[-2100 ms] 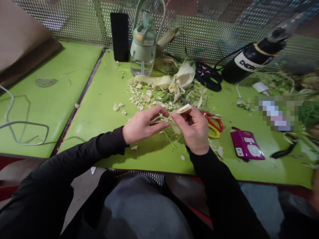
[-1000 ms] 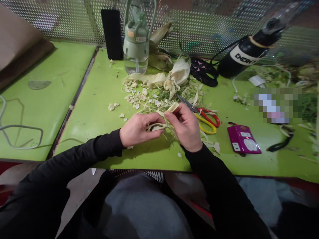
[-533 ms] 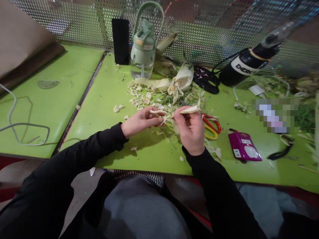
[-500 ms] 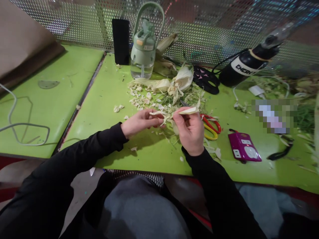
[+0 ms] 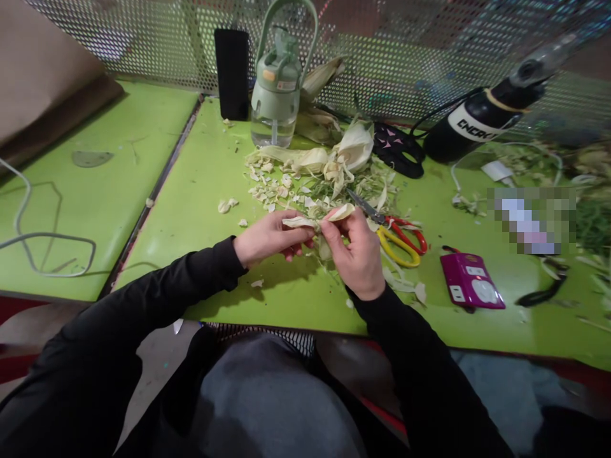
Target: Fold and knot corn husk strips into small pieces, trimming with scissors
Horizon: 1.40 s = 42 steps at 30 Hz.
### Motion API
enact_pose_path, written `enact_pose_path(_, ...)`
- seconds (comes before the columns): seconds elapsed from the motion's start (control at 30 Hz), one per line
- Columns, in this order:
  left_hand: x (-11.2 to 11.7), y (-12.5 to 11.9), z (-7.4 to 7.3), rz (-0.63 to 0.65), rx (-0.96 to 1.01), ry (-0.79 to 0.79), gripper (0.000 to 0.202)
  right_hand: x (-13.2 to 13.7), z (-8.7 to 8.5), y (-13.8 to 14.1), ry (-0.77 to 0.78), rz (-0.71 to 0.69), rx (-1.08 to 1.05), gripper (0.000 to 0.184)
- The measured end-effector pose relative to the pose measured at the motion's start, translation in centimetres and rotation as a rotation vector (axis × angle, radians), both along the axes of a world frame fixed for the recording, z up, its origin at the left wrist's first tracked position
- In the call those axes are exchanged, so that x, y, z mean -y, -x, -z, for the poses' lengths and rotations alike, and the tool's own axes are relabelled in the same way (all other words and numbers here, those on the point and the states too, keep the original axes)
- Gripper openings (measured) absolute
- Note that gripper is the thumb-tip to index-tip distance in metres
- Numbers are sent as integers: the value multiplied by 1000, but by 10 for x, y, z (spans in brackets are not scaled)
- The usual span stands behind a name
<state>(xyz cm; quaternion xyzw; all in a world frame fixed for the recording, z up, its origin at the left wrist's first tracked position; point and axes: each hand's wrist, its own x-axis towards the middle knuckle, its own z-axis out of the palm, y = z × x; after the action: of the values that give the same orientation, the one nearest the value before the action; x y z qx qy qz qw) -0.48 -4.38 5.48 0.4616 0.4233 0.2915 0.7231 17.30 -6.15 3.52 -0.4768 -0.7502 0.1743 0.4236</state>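
My left hand (image 5: 268, 238) and my right hand (image 5: 356, 254) meet above the green table (image 5: 200, 191), both pinching a pale strip of corn husk (image 5: 315, 221) between fingertips. The strip runs from the left fingers to the right thumb, and its right end sticks up past the thumb. Thin husk fibres hang below the hands. Just behind them lies a heap of husk pieces (image 5: 329, 165) with small cut chips scattered to its left. Red and yellow scissors (image 5: 396, 235) lie on the table right of my right hand, blades pointing at the heap.
A pale green water bottle (image 5: 278, 95) and a black phone (image 5: 232, 73) stand at the back by the mesh wall. A black bottle (image 5: 482, 117) lies at the back right. A magenta device (image 5: 471, 287) sits right of the scissors. White cable (image 5: 33, 238) crosses the left table.
My hands have drawn closer together and a little left. The husk strip's free end, which stuck out to the right, now stands shorter above my right thumb. The scissors show more fully.
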Motion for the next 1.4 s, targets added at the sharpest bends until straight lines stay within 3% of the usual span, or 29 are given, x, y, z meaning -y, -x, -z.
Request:
enact_pose_path(0.13,0,-1,4,-21,18,-52,17,0,3,-1,-13,24,-40,10)
enact_pose_path(0.4,0,-1,7,-78,14,-113,16,-1,6,-2,40,4,-135,11)
enact_pose_path(0.63,2,-1,7,-95,5,-101,9,-1,5,-2,49,1,-158,15)
enact_pose_path(0.97,1,-3,7,-111,6,-72,18,-2,3,-4,60,13,-100,16)
enact_pose_path(1.1,-2,-1,8,-77,-20,-23,14,-4,4,-4,107,25,-116,19)
enact_pose_path(1.23,-6,2,10,-65,-61,-84,2,-6,4,-4,167,23,-122,26)
enact_pose_path(1.4,-6,0,9,-98,-92,-98,14,-8,4,-4,292,-36,-137,27)
